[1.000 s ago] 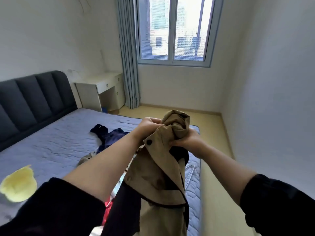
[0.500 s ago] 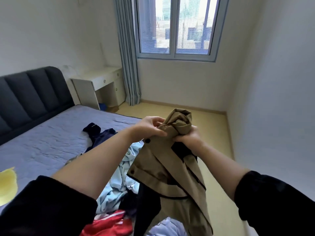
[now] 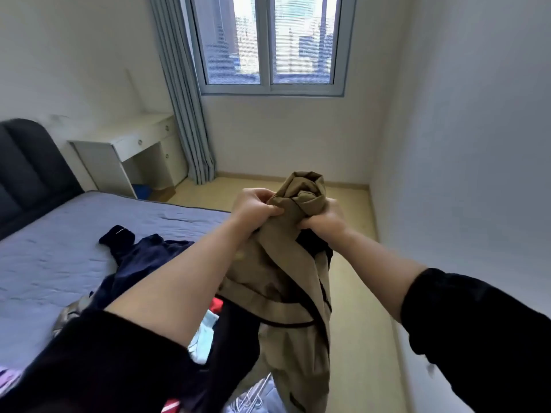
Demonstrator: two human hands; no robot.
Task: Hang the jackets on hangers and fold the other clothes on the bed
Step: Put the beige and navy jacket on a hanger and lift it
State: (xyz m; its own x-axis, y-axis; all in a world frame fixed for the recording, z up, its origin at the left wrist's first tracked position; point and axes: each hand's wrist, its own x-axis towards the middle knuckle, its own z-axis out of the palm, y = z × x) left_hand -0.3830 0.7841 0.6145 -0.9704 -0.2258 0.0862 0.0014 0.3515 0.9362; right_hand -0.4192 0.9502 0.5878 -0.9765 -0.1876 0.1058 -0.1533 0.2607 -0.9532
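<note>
A tan jacket (image 3: 286,281) with dark lining hangs in the air in front of me, bunched at its top. My left hand (image 3: 253,208) grips the bunched cloth from the left, and my right hand (image 3: 323,220) grips it from the right. Below my arms the bed (image 3: 59,263) carries a dark navy garment (image 3: 140,257), a light blue one (image 3: 202,338) and a red one (image 3: 216,305), partly hidden by my left arm. White wire hangers (image 3: 253,394) show at the bottom edge under the jacket.
A dark padded headboard (image 3: 26,171) stands at the left, with a white desk (image 3: 131,144) beyond the bed. A grey curtain (image 3: 185,99) hangs beside the window (image 3: 268,43). Wooden floor (image 3: 357,293) runs between the bed and the right wall.
The view has swung right and the yellow item on the bed has left it. Both hands keep their grip on the jacket's bunched top, now held slightly higher and farther right.
</note>
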